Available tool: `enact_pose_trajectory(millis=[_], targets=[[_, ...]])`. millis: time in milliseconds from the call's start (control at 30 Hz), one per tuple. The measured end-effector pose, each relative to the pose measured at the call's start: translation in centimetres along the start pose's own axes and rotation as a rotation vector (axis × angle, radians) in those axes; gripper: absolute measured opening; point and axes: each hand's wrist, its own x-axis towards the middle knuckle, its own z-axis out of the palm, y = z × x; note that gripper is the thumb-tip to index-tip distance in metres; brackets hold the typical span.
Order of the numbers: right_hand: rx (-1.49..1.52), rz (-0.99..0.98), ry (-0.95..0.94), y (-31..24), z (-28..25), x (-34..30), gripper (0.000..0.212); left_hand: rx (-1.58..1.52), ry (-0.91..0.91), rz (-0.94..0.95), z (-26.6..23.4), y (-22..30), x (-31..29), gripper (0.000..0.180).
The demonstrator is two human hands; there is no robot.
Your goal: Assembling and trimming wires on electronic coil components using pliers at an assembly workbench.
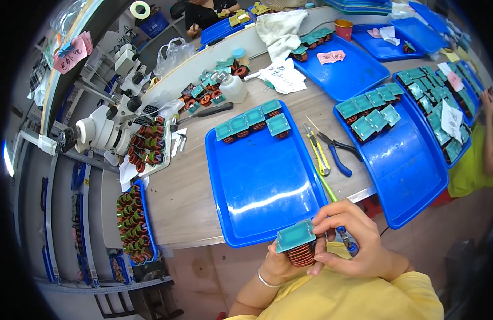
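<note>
Close to my body, my left hand (pixel 278 265) grips a toroidal coil (pixel 301 256) wound in reddish copper wire. On top of the coil sits a flat green circuit board (pixel 295 236). My right hand (pixel 358 240) curls beside it, fingertips at the board's right edge and the coil's side. A slim green tool (pixel 330 190) with a blue end passes through the right hand's fingers; its kind is unclear. Just beyond my hands, a blue tray (pixel 262 184) holds several coils with green boards (pixel 253 117) along its far end.
Right of that tray lie a yellow utility knife (pixel 319 154) and blue-handled pliers (pixel 338 154). Another blue tray (pixel 409 170) with boarded coils overhangs the table edge. Microscopes (pixel 97 129) and a tray of bare coils (pixel 134 224) are left. Other people sit at the back and right.
</note>
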Motion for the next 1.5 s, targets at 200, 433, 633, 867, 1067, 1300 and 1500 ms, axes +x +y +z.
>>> enact_pose_trajectory(millis=[200, 433, 633, 867, 1067, 1300, 1500], targets=[[0.031, 0.030, 0.021, -0.1, 0.0, -0.2, 0.033, 0.028, 0.028, -0.044, -0.1, 0.1, -0.1, 0.083], [0.013, 0.045, 0.024, 0.6, -0.2, -0.3, 0.032, 0.075, 0.132, -0.053, 0.0, 0.2, 0.0, 0.081], [0.027, 0.188, 0.089, 0.7, -1.6, -0.4, 0.037, 0.270, 0.175, -0.032, 1.1, 1.5, 0.6, 0.077], [0.014, 0.161, 0.018, 1.5, -1.3, -0.7, 0.036, -0.327, 0.003, -0.042, 0.1, 0.5, 0.6, 0.076], [0.009, 0.170, -0.080, 1.4, -0.8, -0.9, 0.032, -0.684, -0.465, -0.111, -1.1, -0.4, 1.7, 0.060], [-0.005, 0.185, -0.090, 1.3, -0.9, -1.2, 0.030, -0.767, -0.457, -0.147, 1.3, 0.0, 2.0, 0.011], [-0.007, 0.162, -0.114, 1.6, -0.6, -1.3, 0.028, -0.817, -0.597, -0.157, 1.0, -0.3, 2.6, 0.008]])
